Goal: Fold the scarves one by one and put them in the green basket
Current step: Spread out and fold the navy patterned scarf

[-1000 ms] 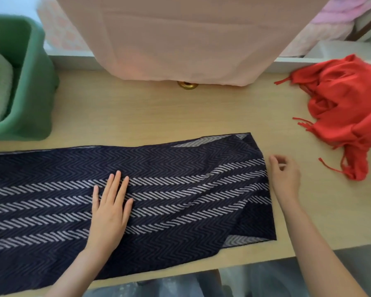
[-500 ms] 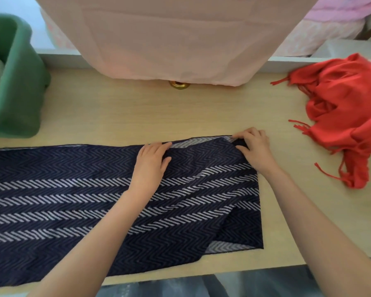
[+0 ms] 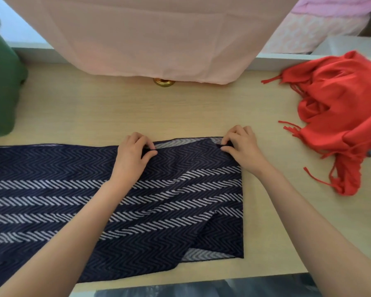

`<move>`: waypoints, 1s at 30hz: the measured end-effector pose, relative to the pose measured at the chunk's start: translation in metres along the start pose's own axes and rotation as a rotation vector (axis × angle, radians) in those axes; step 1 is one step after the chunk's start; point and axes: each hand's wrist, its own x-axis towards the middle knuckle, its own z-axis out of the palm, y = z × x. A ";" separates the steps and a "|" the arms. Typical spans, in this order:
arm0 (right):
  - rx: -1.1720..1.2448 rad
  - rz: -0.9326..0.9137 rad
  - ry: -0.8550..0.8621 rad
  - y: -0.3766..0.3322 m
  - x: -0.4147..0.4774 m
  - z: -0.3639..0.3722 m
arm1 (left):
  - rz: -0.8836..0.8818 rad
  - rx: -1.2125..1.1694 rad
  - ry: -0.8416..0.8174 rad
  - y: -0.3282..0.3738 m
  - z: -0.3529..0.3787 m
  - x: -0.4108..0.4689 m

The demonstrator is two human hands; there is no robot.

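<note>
At the far left, the green basket point(image 3: 2, 86) stands on the bench point(image 3: 116, 108), only its side in view. It is well apart from the work and nearer the left arm than the right.

The navy scarf point(image 3: 73, 200) lies flat along the near side of the bench. Its long axis runs left to right, and its left end passes out of sight. The right end is doubled back over itself and sits a little skew, with pale underside showing along the far edge and at the near right corner.

Both hands are on the scarf's far edge, so the cloth spreads from the fingertips back toward the person. The left hand point(image 3: 133, 155) has its fingers curled and its thumb closed against them, pinching the upper layer at the far edge. The right hand point(image 3: 242, 151) pinches the far right corner of the same layer in the same way.

With the edge held at two points, I judge the coming move to be a tug to square that layer, or a fold drawn toward the body across the short axis.

Beyond the hands, a pink cloth point(image 3: 148, 35) hangs down over a brass knob point(image 3: 164, 82). Off to the right, the red scarf point(image 3: 341, 116) lies unfolded in a heap, closest to the right hand.
</note>
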 end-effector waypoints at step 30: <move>0.039 0.067 0.101 -0.054 -0.230 0.056 | 0.270 0.267 -0.288 0.041 0.053 -0.168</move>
